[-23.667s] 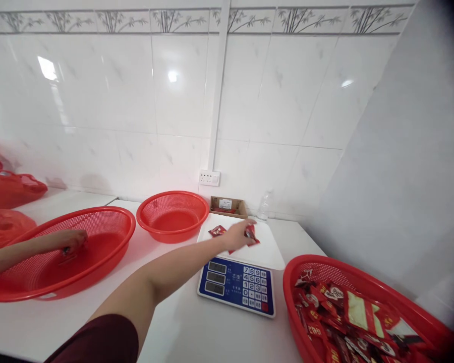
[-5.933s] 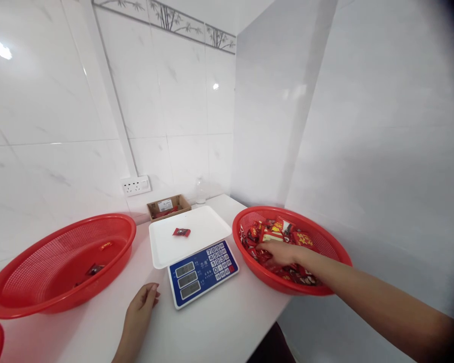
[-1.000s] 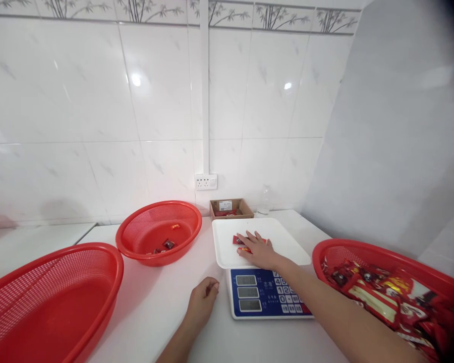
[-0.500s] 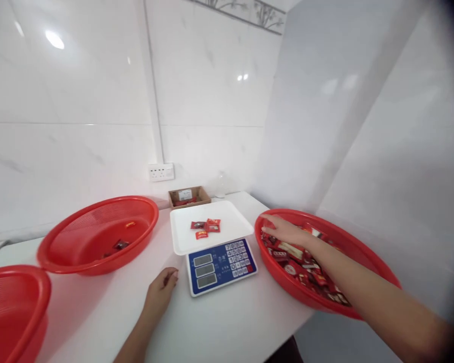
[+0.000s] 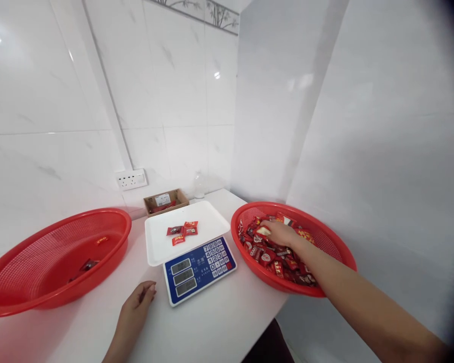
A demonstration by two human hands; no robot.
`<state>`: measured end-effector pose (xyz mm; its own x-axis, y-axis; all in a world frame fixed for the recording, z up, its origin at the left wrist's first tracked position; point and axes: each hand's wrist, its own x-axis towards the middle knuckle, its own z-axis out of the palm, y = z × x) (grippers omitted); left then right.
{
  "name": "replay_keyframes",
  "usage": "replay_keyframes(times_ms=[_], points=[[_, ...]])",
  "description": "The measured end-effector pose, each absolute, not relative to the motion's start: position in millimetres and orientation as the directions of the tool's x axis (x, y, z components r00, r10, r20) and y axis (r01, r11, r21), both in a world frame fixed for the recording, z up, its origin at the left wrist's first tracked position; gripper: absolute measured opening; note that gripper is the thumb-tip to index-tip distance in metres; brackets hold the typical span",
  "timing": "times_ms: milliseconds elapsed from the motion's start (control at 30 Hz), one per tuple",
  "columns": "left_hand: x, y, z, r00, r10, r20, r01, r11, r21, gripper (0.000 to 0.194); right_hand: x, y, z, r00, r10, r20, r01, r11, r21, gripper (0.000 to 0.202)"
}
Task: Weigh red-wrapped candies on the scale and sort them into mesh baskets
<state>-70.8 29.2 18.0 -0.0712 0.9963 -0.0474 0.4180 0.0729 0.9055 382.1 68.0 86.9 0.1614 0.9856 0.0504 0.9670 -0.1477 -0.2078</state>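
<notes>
My right hand [image 5: 279, 233] reaches into the right red plastic basket [image 5: 344, 253], which is heaped with small wrapped snack packets [image 5: 267, 257]. Its fingers close on a cream-and-red snack packet [image 5: 264, 231] at the top of the heap. My left hand [image 5: 136, 305] rests on the white table with curled fingers and nothing visible in them. Just right of it stands a digital scale [image 5: 200, 269] with a blue keypad and lit displays. Several red and dark snack packets [image 5: 183, 232] lie together on the scale's white tray [image 5: 208, 222].
Another red basket [image 5: 56, 227], at left, has a few packets inside. Behind the scale are a small cardboard box [image 5: 166, 201] and a clear bottle [image 5: 199, 185]. A wall socket [image 5: 131, 179] is above the table. Tiled walls meet in a corner behind.
My view has turned to the right. My right hand has gone from above the basket's near-left rim down into the packets, closing on one. My left hand stays on the table; the scale displays now show digits.
</notes>
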Motion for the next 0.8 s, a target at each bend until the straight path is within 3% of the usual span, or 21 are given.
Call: replay_keyframes(times_ms=[133,200,367,467,600,700,800], points=[[-68,28,23,-0.070,0.996,-0.056,0.436,0.081,0.896,0.044,394,66,100,0.339,0.921,0.192,0.929,-0.296,-0.221,0.049],[-67,28,25,-0.080,0.996,-0.044,0.439,0.075,0.896,0.043,393,64,104,0.343,0.917,0.204,0.927,-0.295,-0.233,0.048],[-67,28,26,-0.097,0.995,-0.038,0.447,0.078,0.891,0.042,372,59,98,-0.015,0.998,-0.064,0.947,-0.007,-0.321,0.033],[-67,29,25,-0.088,0.995,-0.037,0.447,0.072,0.892,0.043,355,53,86,-0.173,0.959,-0.226,0.930,0.084,-0.357,0.056],[-67,31,24,-0.088,0.995,-0.044,0.448,0.079,0.891,0.045,341,49,71,-0.153,0.946,-0.287,0.948,0.059,-0.313,0.081],[-67,32,24,-0.090,0.995,-0.045,0.454,0.082,0.887,0.044,341,53,67,-0.140,0.961,-0.240,0.953,0.065,-0.297,0.075],[-68,32,23,-0.091,0.995,-0.040,0.453,0.077,0.888,0.044,349,59,70,-0.121,0.978,-0.169,0.951,0.065,-0.303,0.056]])
